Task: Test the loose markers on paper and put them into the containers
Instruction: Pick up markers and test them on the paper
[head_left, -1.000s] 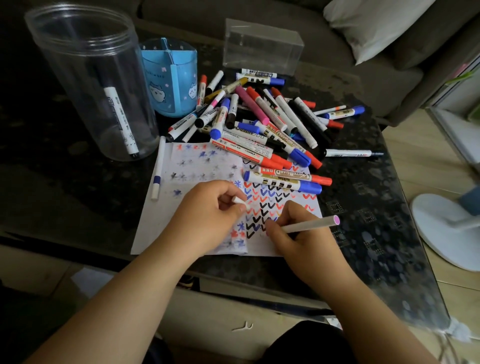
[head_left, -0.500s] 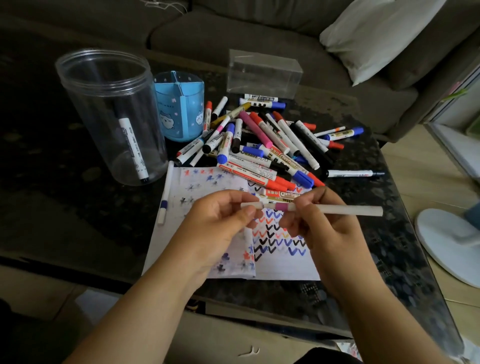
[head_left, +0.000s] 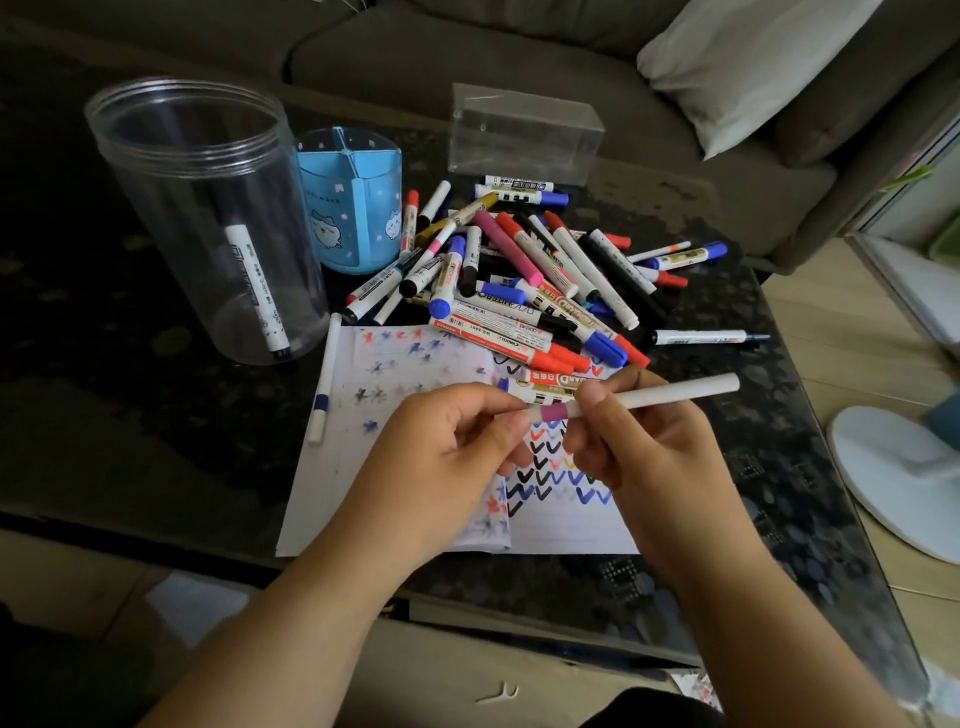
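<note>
A slim white marker (head_left: 675, 393) with a purple band is held level above the paper (head_left: 566, 525). My right hand (head_left: 649, 447) grips its barrel. My left hand (head_left: 447, 447) pinches its cap end, right next to the purple band. The paper is covered with coloured ticks and stars. Behind it lies a pile of loose markers (head_left: 530, 275). A tall clear jar (head_left: 208, 223) at the left holds one white marker (head_left: 257, 291). A blue divided pen holder (head_left: 350, 197) stands beside the jar.
A clear rectangular box (head_left: 524, 135) stands behind the pile. One thin white marker (head_left: 324, 387) lies along the paper's left edge. The dark table (head_left: 104, 415) ends close to me. A sofa with a white cushion (head_left: 753, 62) is behind, a white fan base (head_left: 904, 478) to the right.
My right hand lifted the white marker off the paper, where it had been drawing. Both hands brought it level, and my left hand now pinches the cap at the purple band.
</note>
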